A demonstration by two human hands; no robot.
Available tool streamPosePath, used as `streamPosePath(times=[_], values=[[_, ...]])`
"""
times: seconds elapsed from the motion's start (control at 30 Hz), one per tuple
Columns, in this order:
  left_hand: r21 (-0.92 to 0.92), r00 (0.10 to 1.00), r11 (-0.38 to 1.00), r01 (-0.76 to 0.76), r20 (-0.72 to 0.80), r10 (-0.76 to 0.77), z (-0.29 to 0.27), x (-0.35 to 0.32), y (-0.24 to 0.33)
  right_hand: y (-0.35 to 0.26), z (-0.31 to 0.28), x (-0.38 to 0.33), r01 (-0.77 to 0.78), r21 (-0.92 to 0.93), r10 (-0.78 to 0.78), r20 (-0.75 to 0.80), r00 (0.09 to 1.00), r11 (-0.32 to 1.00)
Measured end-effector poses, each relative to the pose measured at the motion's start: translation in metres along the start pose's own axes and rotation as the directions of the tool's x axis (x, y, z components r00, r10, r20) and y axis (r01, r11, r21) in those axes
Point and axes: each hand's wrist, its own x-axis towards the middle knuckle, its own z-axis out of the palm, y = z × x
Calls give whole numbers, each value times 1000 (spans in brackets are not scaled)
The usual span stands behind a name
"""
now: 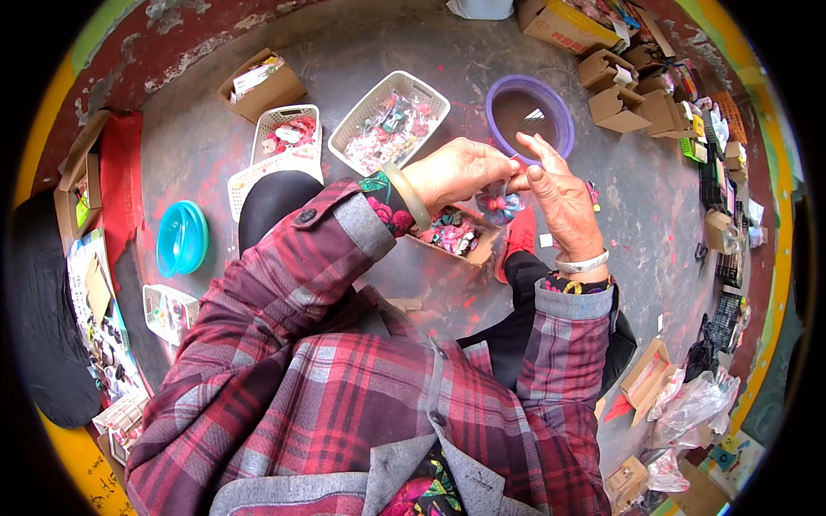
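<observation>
Before my chest, a small blue-and-pink fabric flower (497, 206) hangs just beneath my fingers. My left hand (452, 176), with a pale bangle at its wrist, is closed in a pinch at the flower's upper edge; its fingertips partly hide the grip. Close against it on the right, my right hand (564, 206) has its thumb and upper fingers stretched up and apart, while a lower finger comes near the flower. Below both hands stands an open cardboard box (483, 251) of colourful small pieces, partly covered by my left hand and the flower.
A white basket (346, 146) of wrapped pieces and a purple basin (492, 112) of dark water stand ahead. Farther left are a smaller white basket (258, 153), a cardboard box (280, 93) and teal basins (182, 238). Cartons (621, 110) and plastic bags (699, 408) line the right side.
</observation>
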Motion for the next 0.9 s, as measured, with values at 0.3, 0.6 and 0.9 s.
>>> streamPosePath(times=[0.3, 0.6, 0.9], values=[[29, 1000, 1000, 2, -12, -2, 1, 2, -2, 7, 2, 1, 84, -164, -74, 69, 995, 983], [-25, 997, 997, -68, -34, 67, -2, 3, -6, 8, -2, 3, 121, -164, -128, -35, 991, 979], [-82, 999, 997, 1, -40, -4, -2, 5, -12, 11, 3, 2, 76, -59, -76, -4, 997, 995]])
